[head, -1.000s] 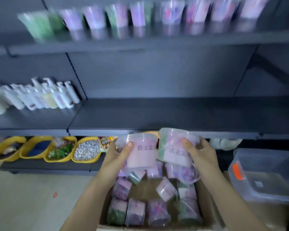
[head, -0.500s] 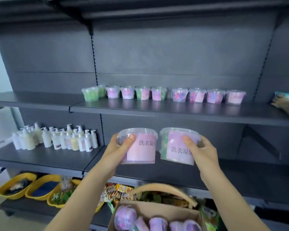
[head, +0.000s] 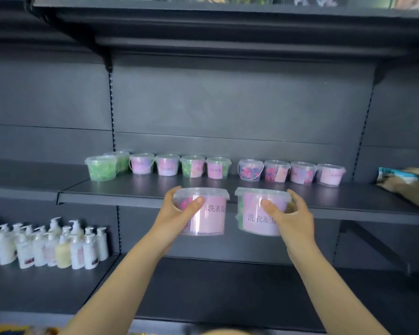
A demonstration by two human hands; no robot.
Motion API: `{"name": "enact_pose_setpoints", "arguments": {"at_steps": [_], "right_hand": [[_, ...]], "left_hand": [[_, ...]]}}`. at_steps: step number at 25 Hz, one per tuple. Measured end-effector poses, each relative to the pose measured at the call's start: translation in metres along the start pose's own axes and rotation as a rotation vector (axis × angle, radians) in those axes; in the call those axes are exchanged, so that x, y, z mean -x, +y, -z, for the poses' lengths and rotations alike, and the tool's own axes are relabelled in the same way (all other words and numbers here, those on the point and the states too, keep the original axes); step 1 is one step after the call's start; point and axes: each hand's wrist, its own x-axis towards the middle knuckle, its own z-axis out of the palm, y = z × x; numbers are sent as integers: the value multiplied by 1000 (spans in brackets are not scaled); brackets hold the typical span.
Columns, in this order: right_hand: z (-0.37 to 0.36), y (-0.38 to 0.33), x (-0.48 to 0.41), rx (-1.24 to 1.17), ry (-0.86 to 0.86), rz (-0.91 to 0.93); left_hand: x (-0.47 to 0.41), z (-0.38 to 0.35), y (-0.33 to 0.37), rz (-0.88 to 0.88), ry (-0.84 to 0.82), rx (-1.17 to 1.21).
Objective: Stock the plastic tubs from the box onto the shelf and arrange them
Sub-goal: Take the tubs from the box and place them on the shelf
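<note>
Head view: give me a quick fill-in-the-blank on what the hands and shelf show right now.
1. Each hand, left hand and right hand, holds one plastic ____.
2. The labels on the two held tubs are ____ in colour.
3. The pump bottles stand on the shelf ____ the row of tubs.

Missing words: tub; pink; below

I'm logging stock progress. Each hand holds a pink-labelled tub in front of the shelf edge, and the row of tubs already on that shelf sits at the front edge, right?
Not quite. In the head view the left hand and right hand each hold a tub at the shelf edge, but the row of tubs stands at the back, against the rear panel, leaving the front bare.
</note>
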Motion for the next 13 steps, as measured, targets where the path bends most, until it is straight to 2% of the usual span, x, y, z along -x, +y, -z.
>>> {"name": "enact_pose_setpoints", "arguments": {"at_steps": [4, 13], "right_hand": [[-13, 7, -48, 40, 92, 62], [-2, 40, -161, 147, 169, 90]], "left_hand": [[-63, -16, -4, -40, -74, -30], [-166, -111, -12, -125, -70, -45]]}}
